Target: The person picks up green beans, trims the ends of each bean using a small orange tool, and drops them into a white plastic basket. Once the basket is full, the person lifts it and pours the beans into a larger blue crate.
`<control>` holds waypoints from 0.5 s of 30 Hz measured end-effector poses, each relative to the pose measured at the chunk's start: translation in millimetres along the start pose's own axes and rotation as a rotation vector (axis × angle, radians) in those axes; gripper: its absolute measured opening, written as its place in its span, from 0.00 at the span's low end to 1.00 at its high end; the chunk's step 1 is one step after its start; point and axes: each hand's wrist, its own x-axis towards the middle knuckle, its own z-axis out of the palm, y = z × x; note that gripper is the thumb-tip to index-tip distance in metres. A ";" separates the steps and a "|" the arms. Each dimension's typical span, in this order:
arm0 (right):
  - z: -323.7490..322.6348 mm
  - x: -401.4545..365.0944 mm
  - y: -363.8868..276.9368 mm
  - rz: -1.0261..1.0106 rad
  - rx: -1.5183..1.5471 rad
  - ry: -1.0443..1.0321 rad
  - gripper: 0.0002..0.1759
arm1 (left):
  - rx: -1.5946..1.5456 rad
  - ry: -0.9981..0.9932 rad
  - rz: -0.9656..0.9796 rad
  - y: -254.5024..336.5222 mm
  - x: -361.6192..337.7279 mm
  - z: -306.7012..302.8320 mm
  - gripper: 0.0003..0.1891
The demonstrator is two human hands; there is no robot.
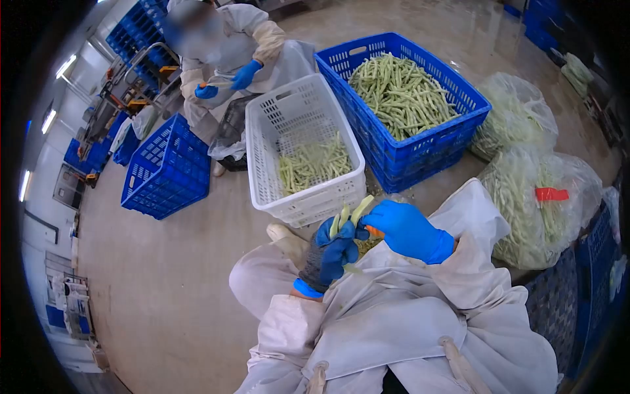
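Observation:
Several green bean pods (346,215) stick up out of my left hand (333,254), whose gloved fingers are wrapped round them. Close beside it on the right, my right hand (405,230) in a blue glove is closed on an orange-handled tool (375,232); its blade is hidden. Both hands are just in front of a white crate (359,172) that holds cut bean pieces (314,165). Behind and to the right, a blue crate (410,157) is heaped with long green beans (401,95).
Across the white crate sits a co-worker (230,46) in blue gloves, holding an orange-handled tool. An empty-looking blue crate (165,172) stands at the left, near a black crate (234,128). Clear bags of beans (535,203) lie at the right.

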 end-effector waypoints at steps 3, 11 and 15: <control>-7.3 -4.1 -7.8 -0.043 -0.209 -0.145 0.07 | -0.006 0.207 0.065 -6.0 0.6 17.4 0.17; 1.9 -11.4 0.4 -0.034 -0.025 -0.124 0.06 | 0.067 -0.013 -0.058 9.0 4.2 14.7 0.19; -2.6 -12.6 -5.6 -0.035 -0.087 -0.253 0.04 | -0.042 0.083 0.019 -4.9 7.1 12.0 0.17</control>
